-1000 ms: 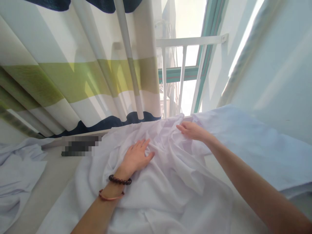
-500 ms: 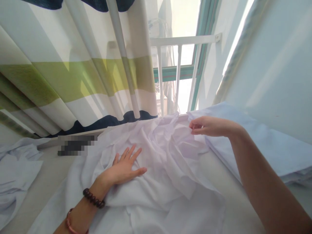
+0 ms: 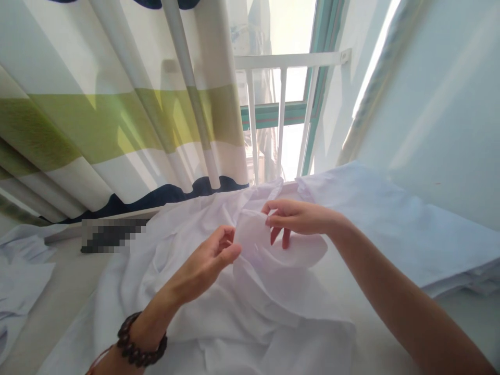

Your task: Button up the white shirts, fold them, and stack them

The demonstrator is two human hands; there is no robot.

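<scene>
A crumpled white cloth (image 3: pixel 234 307) lies spread over the table in front of me. My right hand (image 3: pixel 299 219) pinches a raised fold of the cloth between thumb and fingers and lifts it off the surface. My left hand (image 3: pixel 209 260), with a dark bead bracelet on its wrist, hovers just left of that fold with fingers curled, thumb near the fabric's edge. Whether the left hand grips the cloth is unclear.
A stack of flat white cloth (image 3: pixel 390 224) lies at the right. More white fabric (image 3: pixel 19 276) rests at the far left. A striped curtain (image 3: pixel 117 114) hangs behind the table, beside a window with a white railing (image 3: pixel 281 104). The pale tabletop (image 3: pixel 62 297) shows at left.
My left hand has lifted off the cloth, where it lay flat, and curled. My right hand has pulled the fold toward me and to the left, raising it.
</scene>
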